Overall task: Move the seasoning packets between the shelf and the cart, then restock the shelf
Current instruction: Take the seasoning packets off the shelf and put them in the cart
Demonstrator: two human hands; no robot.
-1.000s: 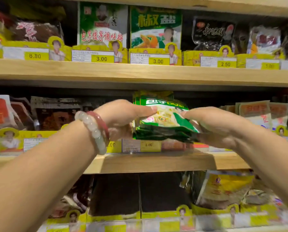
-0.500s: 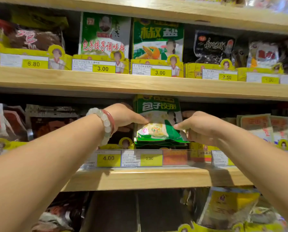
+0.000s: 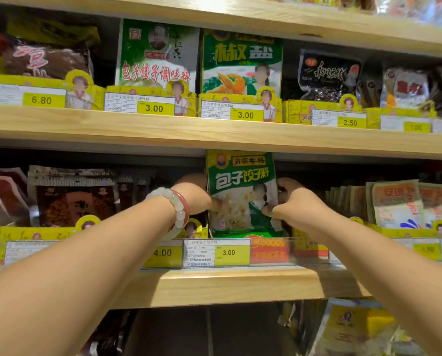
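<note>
Pinching the green packet stack [image 3: 241, 194] upright with left hand [image 3: 194, 197] and right hand [image 3: 293, 204], just behind the 3.00 tag [image 3: 216, 253]; releasing unsupported, it could flop forward.

Head view faces the wooden shelf [image 3: 214, 286] closely, angled slightly upward.

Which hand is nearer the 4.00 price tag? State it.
Left. The left hand is just above the 4.00 price tag; the right hand is farther right, past the green packets.
</note>
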